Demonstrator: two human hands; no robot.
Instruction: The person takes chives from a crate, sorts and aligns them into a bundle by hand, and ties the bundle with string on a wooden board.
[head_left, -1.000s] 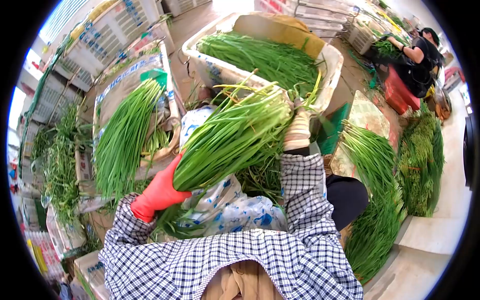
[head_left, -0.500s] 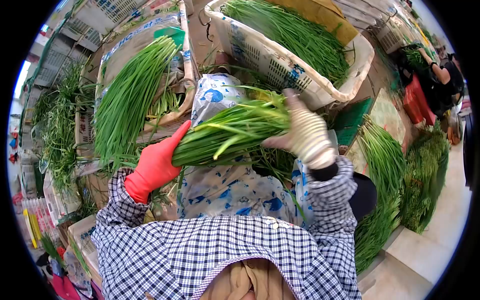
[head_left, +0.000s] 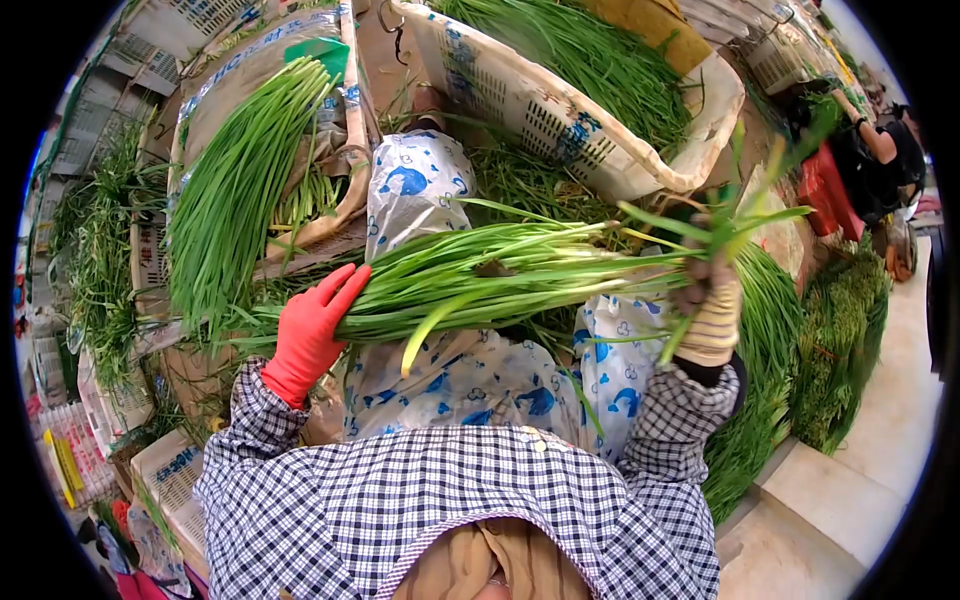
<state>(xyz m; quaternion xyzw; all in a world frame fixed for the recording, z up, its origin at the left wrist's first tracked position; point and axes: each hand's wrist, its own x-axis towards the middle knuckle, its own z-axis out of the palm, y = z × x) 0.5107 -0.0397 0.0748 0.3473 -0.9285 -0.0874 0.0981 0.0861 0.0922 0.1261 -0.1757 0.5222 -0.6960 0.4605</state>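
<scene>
Arms [head_left: 684,420] reach forward, left grip [head_left: 308,335] clasping, right grip [head_left: 712,312] clenched and blurred.

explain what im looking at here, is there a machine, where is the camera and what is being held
There is no machine: these are a person's own two hands, both gloved. The camera is worn on the person's head, looking forward and down, so the checked sleeves reach in from below.

The left hand, in red, holds a bundle of long green leaves. The right hand, in a striped glove, is at the other end among loose strands; blur hides its exact grip.

Below the bundle is blue-patterned plastic. On the left, another bunch lies on a covered crate. Farther forward, a white basket holds more greens.
</scene>
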